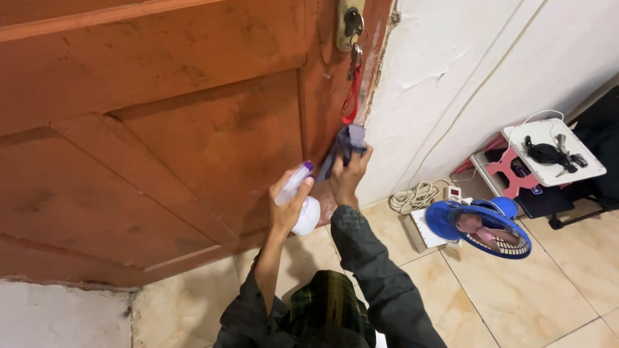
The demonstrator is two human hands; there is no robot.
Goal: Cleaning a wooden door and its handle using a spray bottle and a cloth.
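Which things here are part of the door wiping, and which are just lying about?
In use: left hand gripping the spray bottle; right hand pressing the grey cloth against the wooden door.

Lying about: blue fan, coiled cable, white tray, keys with red strap in the lock.

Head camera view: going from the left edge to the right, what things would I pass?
Wooden door → spray bottle in the left hand → grey cloth under the right hand → coiled cable → blue fan → white tray with dark items.
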